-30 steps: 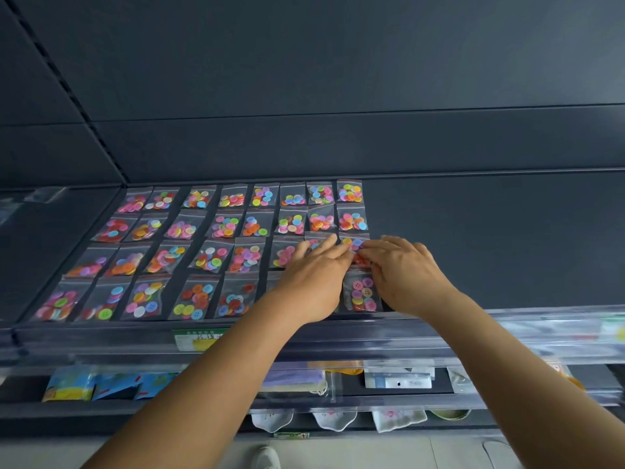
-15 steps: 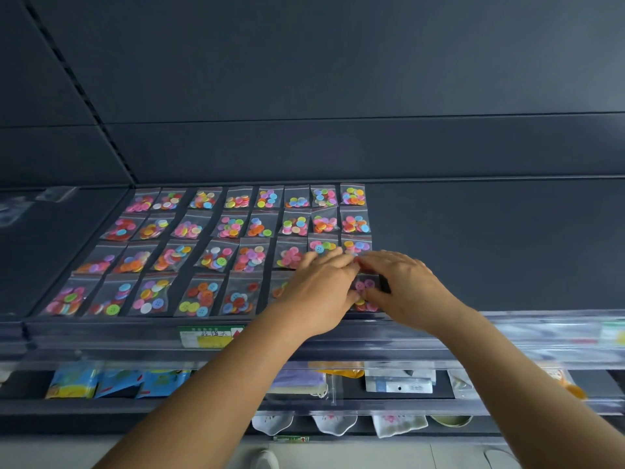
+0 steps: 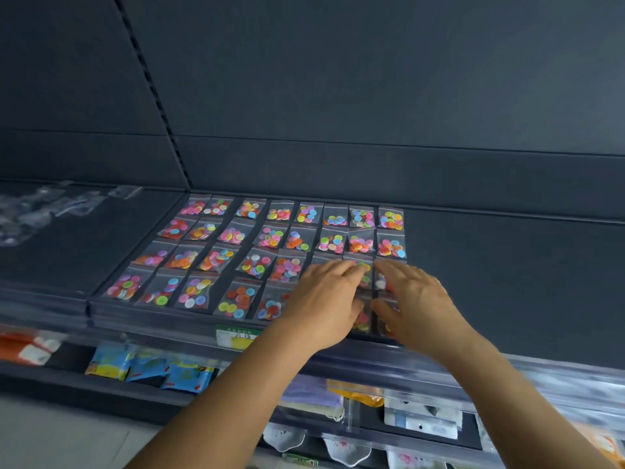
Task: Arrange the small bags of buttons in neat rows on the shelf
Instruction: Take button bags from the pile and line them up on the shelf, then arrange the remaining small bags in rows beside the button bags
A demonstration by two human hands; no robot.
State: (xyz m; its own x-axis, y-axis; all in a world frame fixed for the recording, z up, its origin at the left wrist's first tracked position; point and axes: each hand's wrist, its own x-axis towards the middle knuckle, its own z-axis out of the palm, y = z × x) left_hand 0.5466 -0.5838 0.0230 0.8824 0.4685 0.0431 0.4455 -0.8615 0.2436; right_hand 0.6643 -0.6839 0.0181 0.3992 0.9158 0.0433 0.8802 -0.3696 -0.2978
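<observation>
Hands (image 3: 324,299) spread apart; shelf label (image 3: 236,336) unreadable.

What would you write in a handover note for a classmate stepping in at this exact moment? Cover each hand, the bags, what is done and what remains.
Left hand: flat, palm down on bags at the grid's front right, gripping nothing visible.
Right hand: spread over the rightmost column, also open.
Button bags: lying flat on the shelf in four rows.
Done: the two back rows and the left columns look tidy.
Left: straighten the front-right bags under the hands; their alignment is hidden.
</observation>
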